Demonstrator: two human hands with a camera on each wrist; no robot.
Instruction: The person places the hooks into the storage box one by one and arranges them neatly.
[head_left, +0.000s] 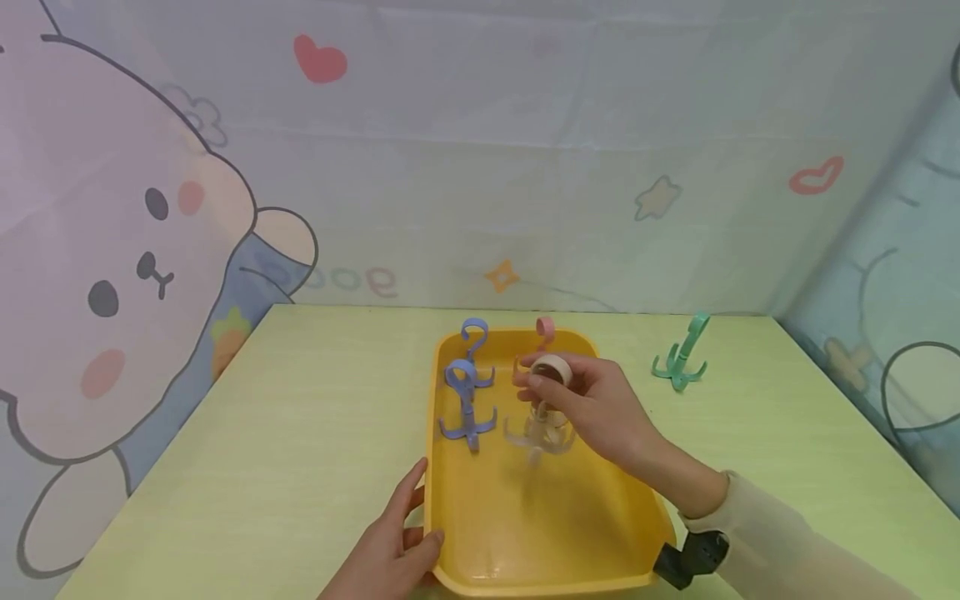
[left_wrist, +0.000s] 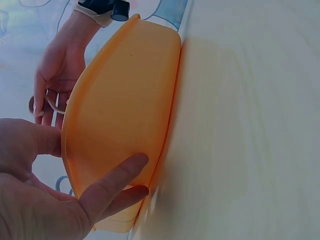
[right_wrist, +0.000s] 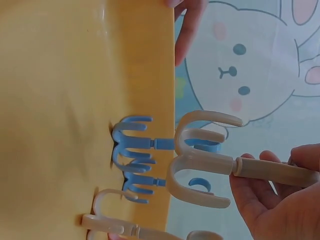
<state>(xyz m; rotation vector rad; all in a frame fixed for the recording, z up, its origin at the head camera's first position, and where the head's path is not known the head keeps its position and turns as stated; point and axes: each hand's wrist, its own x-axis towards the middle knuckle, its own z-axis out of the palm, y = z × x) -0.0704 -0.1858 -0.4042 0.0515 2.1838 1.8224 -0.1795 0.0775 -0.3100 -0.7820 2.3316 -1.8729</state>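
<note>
My right hand (head_left: 603,408) holds a cream multi-prong hook (right_wrist: 202,162) by its shaft, with the prongs hanging down over the yellow tray (head_left: 495,567). In the head view those prongs look blurred. My left hand (head_left: 386,542) grips the tray's left rim, thumb over the edge and fingers against the outer wall. Two blue hooks (head_left: 468,417) stand along the tray's left side. A pink hook (head_left: 545,329) stands at the back, partly hidden by my right hand. Another cream hook (right_wrist: 112,224) stands in the tray in the right wrist view.
On the light green table (head_left: 315,433), a green hook (head_left: 681,358) stands to the right of the tray. A printed cloth (head_left: 465,183) hangs behind the table and along its sides. A black device (head_left: 693,557) is strapped to my right wrist.
</note>
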